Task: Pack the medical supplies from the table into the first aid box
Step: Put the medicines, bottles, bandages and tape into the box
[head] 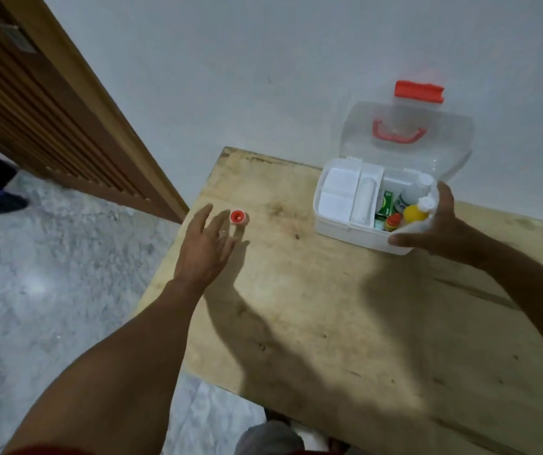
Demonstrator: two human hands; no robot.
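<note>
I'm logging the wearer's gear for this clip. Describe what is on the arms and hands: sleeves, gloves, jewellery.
Both forearms are bare right up to the frame edge, with no sleeves in view. The left hand and right hand wear no gloves. No watch, bracelet or ring is visible, though the picture is soft.

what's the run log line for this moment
left hand: open, reaching toward red roll on table | right hand: at box corner | lid: open | bottles inside

A slatted wooden door [43, 103] stands beside the marble floor [50, 274].
</note>
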